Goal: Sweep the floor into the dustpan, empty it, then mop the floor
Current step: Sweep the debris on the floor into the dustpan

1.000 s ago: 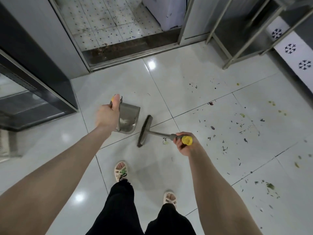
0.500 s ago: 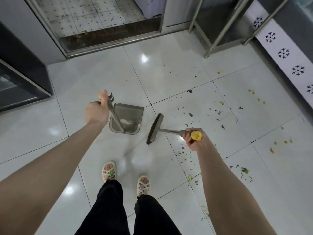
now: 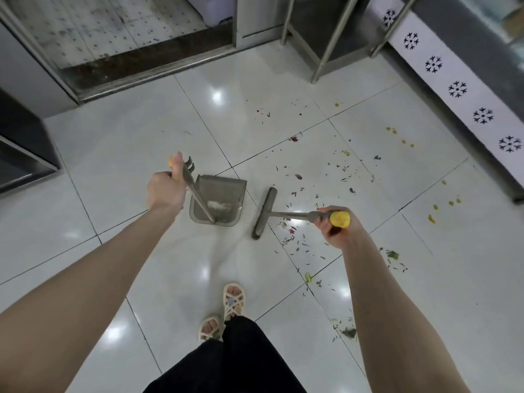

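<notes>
**While Litter Lies on the Tiles, Dustpan and Broom Are Held Side by Side**

As the floor [image 3: 127,143] is viewed from above, a long-handled grey dustpan [image 3: 226,188] is seen near the middle of the frame, its mouth turned away from the person. Its slanting handle is gripped near the yellow top by the left hand [image 3: 166,191], with the fingers curled round it and the thumb laid along the shaft. A small whitish clump [image 3: 219,205] is noted inside the pan. Just to the right, apart from the pan, the broom [image 3: 263,212] is held with its bristles turned down towards the tiles. Its grey shaft is gripped by the right hand [image 3: 336,232] just below the yellow end cap. Whether pan or bristles touch the tiles cannot be told. Dark and green scraps [image 3: 340,168] are scattered to the right of the broom and around the right forearm, with yellow bits [image 3: 431,218] farther right. Two sandalled feet [image 3: 234,300] are placed behind pan and broom. A soiled door threshold [image 3: 147,66] is recorded at the far edge.
</notes>
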A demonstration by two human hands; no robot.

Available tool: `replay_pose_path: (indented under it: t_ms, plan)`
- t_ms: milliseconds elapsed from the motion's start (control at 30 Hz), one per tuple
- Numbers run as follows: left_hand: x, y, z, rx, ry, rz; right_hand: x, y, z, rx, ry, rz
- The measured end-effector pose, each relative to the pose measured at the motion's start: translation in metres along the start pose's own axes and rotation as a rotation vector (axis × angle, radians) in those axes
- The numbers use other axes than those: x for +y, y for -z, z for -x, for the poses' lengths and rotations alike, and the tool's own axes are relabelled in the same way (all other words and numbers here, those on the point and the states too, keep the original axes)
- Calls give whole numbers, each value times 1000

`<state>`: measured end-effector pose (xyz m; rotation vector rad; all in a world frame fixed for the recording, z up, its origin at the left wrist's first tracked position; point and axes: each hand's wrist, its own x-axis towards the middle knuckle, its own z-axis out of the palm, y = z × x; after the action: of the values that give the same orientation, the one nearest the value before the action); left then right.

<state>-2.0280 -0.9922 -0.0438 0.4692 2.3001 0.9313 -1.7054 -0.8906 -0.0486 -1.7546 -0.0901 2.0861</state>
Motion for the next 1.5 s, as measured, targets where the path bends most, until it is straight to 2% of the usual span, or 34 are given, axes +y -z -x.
replay_pose_path:
  t_ms: [233, 400, 567, 1033, 1267, 1500]
  plan:
    - [-16, 20, 20, -19, -51, 31, 61, -12, 3, -115, -45, -49]
    - [-37, 24, 38, -30, -49, 1, 107, -19, 1, -94, -66, -34]
    - [-51, 20, 58, -49, -44, -7, 128, 10, 2, -20, -93, 4]
    - [-38, -48, 133, -66, 6, 23, 63, 138, 25, 130, 4, -6]
    - [-36, -74, 154, -6, 78, 105, 20, 170, 35, -5, 42, 42]
    - [-24, -54, 149, 58, 97, 132, 4, 123, 28, -92, 47, 155]
